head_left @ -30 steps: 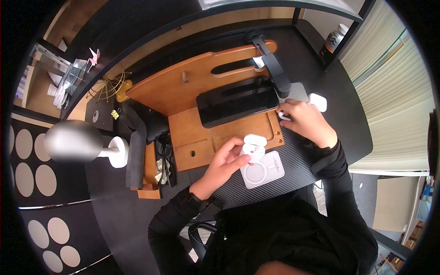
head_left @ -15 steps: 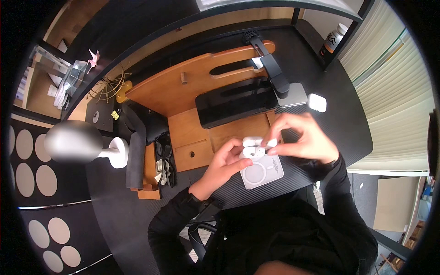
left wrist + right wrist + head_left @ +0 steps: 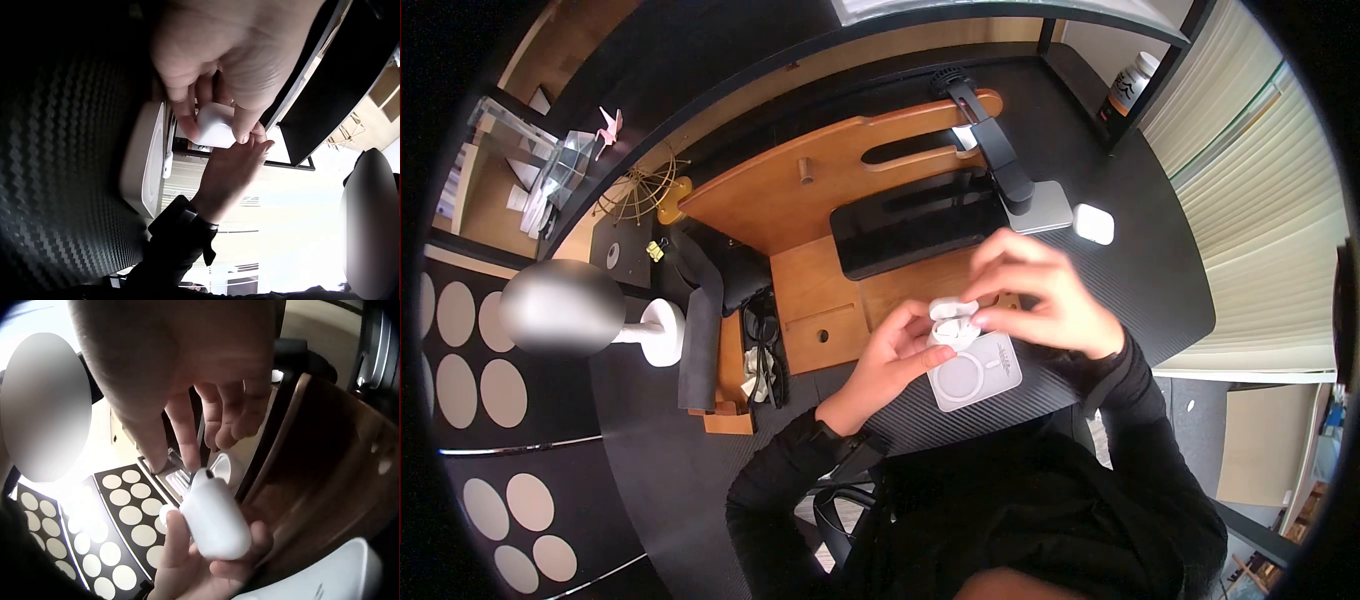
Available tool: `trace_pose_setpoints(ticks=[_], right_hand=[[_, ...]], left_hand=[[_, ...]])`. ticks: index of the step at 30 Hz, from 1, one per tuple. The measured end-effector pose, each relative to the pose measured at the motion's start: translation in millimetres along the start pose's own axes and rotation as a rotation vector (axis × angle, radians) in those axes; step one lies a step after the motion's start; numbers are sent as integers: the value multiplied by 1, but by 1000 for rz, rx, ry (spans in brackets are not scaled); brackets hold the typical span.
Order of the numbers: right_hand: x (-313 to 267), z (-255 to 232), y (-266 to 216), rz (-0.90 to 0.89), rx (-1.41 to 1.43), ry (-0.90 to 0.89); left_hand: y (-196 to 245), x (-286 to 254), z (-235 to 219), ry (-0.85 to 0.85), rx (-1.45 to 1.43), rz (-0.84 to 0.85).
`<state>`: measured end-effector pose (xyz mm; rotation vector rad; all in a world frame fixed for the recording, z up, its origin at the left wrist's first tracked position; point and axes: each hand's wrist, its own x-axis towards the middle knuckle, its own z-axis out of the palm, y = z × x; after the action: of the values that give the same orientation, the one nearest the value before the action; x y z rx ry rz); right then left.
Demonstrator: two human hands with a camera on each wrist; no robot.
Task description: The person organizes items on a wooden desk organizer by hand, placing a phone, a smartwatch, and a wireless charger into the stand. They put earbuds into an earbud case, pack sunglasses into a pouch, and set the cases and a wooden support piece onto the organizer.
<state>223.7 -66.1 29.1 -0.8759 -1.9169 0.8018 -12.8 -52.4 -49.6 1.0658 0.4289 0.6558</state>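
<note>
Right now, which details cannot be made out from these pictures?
Left wrist view: inside of the earbud case, hidden by its own shell.
Head view: fine details of the right hand, blurred.
Head view: print on the white pad, too small.
Right wrist view: part of that pad, cut off by the bottom edge.

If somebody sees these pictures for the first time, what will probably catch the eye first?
Probably the small white earbud case, lid up, held in the left hand, with the right hand at its opening. Next, perhaps, the large brown wooden stand beyond the hands, and the white pad with a ring on the black desk.
</note>
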Motion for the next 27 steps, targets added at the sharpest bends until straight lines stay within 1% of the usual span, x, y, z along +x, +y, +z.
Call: trace_pose_setpoints(ticks=[1,2,3,4,5,6,7,9,10,12,13,15,16,17,19,21,22,23,25,26,27], right_hand=[[0,-10,0,-50,-57,44],[-3,-21,1,35,-56,83],[-6,-31,1,74,-100,175],[-9,-41,8,95,-188,304],[-13,-51,12,219,-250,391],[-15,-58,18,358,-228,481],[-17,-63,29,449,-323,511],[-28,-74,52,532,-496,389],[-30,-71,60,534,-498,391],[-34,-66,74,274,-924,211],[-33,-66,80,275,-924,212],[-32,-68,91,384,-745,48],[-29,-67,89,379,-671,84],[-26,-67,86,373,-675,84],[-22,-70,75,458,-714,22],[-20,-71,63,453,-702,28],[-19,-72,59,452,-689,35],[-21,-73,56,450,-689,38],[-26,-78,53,541,-352,98],[-28,-80,51,541,-351,98],[-30,-81,49,501,-295,50]], left_hand=[[2,0,2,0,-1,2],[7,1,6,14,36,4],[11,2,10,27,73,6],[14,2,11,27,72,8],[15,1,12,32,88,-18],[17,1,12,37,104,-45],[15,0,9,38,103,-45],[11,-1,2,19,144,-25],[11,-1,2,16,144,-26],[11,-1,3,16,191,-17],[12,0,5,15,192,-17],[15,1,10,57,136,-48],[17,1,11,56,136,-44],[19,1,12,70,109,-48],[24,0,11,86,82,-47],[33,1,1,51,218,-145],[36,1,-5,34,284,-167],[40,-1,-9,33,287,-165],[49,-3,-12,99,608,-263],[53,-4,-13,99,608,-264],[57,-4,-13,120,905,-108]])
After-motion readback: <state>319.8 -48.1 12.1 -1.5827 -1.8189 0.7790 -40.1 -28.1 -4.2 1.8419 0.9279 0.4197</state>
